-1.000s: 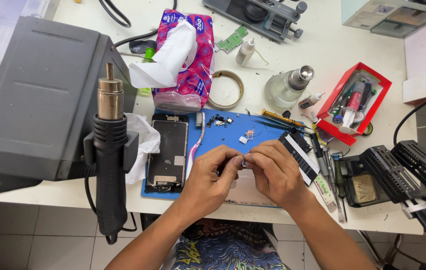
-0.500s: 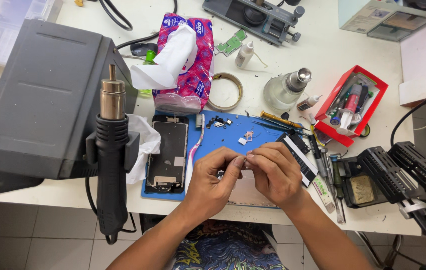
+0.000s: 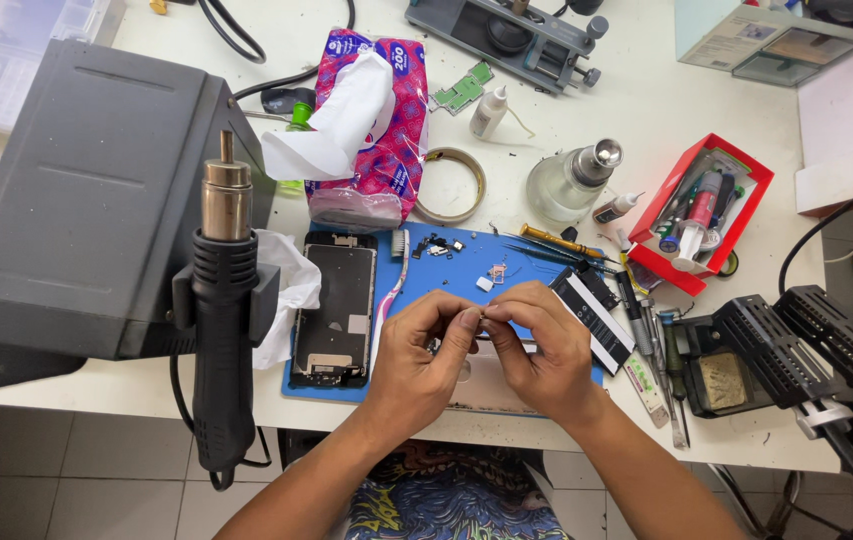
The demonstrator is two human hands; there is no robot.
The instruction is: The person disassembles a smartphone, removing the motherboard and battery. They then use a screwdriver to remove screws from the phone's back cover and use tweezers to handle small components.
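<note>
A tiny part (image 3: 480, 316), too small to be identified, is pinched between the fingertips of both hands over the blue work mat (image 3: 526, 275). The left hand (image 3: 421, 355) is curled, with its thumb and forefinger closed on the part from the left. The right hand (image 3: 544, 350) is closed on the same part from the right, so that the 2 hands are touching at the fingertips. A pale flat piece (image 3: 491, 385) is partly hidden under the hands at the near edge of the mat. An opened phone body (image 3: 336, 315) is laid on the left of the mat, with a toothbrush (image 3: 392, 285) just beside it. A hot-air gun (image 3: 222, 320) is hung on the grey station (image 3: 86, 200) at the left. A tissue pack (image 3: 371, 130) and a red tray (image 3: 711, 210) of tools are set farther back on the white surface (image 3: 646, 100).
</note>
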